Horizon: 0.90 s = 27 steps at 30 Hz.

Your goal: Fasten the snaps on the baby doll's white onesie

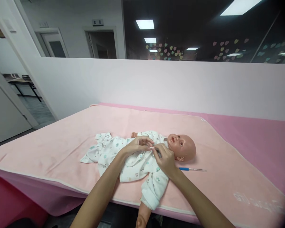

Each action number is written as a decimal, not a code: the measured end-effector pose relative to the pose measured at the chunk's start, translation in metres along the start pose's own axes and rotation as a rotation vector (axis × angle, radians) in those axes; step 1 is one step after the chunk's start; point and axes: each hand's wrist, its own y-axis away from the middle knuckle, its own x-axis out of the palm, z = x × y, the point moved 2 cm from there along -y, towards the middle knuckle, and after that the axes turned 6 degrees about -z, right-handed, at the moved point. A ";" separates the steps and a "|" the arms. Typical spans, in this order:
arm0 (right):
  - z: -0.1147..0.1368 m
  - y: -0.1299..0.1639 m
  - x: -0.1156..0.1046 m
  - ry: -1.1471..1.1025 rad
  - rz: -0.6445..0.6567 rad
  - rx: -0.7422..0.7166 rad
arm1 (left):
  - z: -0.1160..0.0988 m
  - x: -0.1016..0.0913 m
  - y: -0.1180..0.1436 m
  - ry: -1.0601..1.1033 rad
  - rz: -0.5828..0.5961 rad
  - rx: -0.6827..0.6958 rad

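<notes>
While the baby doll (pixel 180 146) lies face-up on the pink blanket (pixel 61 142), our left hand (pixel 136 144) and right hand (pixel 165 158) meet at its chest, both pinching the soft, limp romper (pixel 123 158); we judge the fabric edges give the best hold

We see a pale pink low wall (pixel 156 82), dark glass window (pixel 204 38) above, perhaps reflecting rectangular ceiling lights (pixel 144 24).

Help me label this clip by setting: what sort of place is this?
Probably an infant-care training room. A baby doll in a printed romper lies on a pink padded table, both hands at its chest, under office ceiling lights and heart stickers on glass.
</notes>
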 end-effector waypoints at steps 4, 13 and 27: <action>-0.001 0.002 0.000 0.005 -0.030 -0.044 | -0.002 0.001 0.000 -0.061 0.033 0.020; 0.002 0.000 0.000 0.048 -0.042 -0.037 | -0.003 0.004 0.001 -0.093 0.003 -0.012; 0.002 -0.002 -0.002 0.034 0.008 0.023 | -0.012 0.011 0.007 -0.678 -0.182 0.282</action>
